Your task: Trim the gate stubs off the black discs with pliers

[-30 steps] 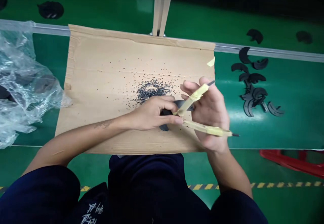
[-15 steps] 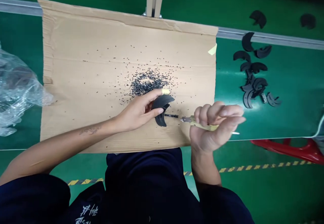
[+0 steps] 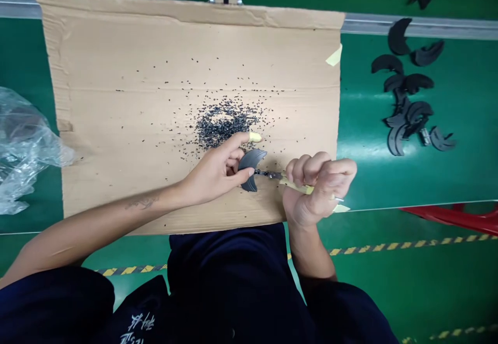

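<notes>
clear plastic bag [image 3: 33,149]: crumpled at the far left of the green counter [image 3: 23,58], well apart from the work; dark shapes show dimly through it.
cardboard sheet [image 3: 109,147]: spread over the middle of the counter, under both hands.
black bits [image 3: 220,128]: heaped loosely near the sheet's middle, strewn thinly around; best not to drag a finger through them.
left hand [image 3: 218,167]: thumb and fingers pinching the curved black piece [image 3: 251,160], yellow tape [image 3: 255,137] round the tip of its outstretched index finger. a firm pinch on the broad body, thumb kept back from the metal, seems the way to steady it.
thin black stem [image 3: 261,173]: juts rightward from the piece's inner curve, over the cardboard's near half; i'd keep it in line with the tool, unbent.
pliers-like tool [image 3: 290,182]: nose right at the stem's end; whether it bites, i can't tell from here.
right hand [image 3: 319,183]: clenched round the tool's yellow-wrapped handles; an even squeeze without twisting would likely spare the piece.
loose curved pieces [image 3: 420,110]: a straggling pile on the counter, right of the cardboard.
red object [image 3: 462,221]: past the counter's near edge, far right, partly hidden.
</notes>
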Demonstrator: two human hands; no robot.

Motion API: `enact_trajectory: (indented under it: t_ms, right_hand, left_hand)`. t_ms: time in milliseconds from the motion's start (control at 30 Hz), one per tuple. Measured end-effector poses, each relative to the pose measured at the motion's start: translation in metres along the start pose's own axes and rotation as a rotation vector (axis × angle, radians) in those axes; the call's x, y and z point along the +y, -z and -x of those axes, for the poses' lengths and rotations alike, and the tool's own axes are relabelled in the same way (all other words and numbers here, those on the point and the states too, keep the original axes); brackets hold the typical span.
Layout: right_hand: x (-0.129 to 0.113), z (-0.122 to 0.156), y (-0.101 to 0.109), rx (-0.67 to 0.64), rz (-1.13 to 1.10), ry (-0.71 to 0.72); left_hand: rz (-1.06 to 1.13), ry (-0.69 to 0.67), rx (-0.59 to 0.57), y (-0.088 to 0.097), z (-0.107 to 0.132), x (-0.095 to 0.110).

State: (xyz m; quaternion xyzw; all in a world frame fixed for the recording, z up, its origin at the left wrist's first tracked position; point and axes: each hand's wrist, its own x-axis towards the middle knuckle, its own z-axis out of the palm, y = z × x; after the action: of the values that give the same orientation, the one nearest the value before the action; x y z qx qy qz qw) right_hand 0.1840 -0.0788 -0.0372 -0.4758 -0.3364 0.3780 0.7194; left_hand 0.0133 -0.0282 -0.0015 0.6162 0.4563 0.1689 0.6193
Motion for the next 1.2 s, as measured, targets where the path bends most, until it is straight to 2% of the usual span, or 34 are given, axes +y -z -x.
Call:
enact_trajectory:
  t_ms: [400, 633, 733, 1000, 1200]
  right_hand:
    - [0.005, 0.002, 0.0, -0.034, -0.081, 0.095]
    - [0.007, 0.003, -0.001, -0.026, -0.077, 0.118]
    - [0.007, 0.002, 0.0, -0.037, -0.079, 0.132]
    - [0.006, 0.003, 0.002, -0.039, -0.126, 0.056]
    - [0.008, 0.002, 0.0, -0.078, -0.198, 0.132]
  left_hand:
    - [-0.101, -0.047, -0.005, -0.008, -0.006, -0.002]
    - [-0.162, -0.018, -0.013, -0.011, -0.013, 0.002]
    - [-0.238, -0.048, -0.01, -0.012, -0.016, 0.005]
    - [-0.433, -0.164, 0.031, -0.016, -0.014, 0.006]
    - [-0.428, -0.189, 0.042, -0.018, -0.013, 0.005]
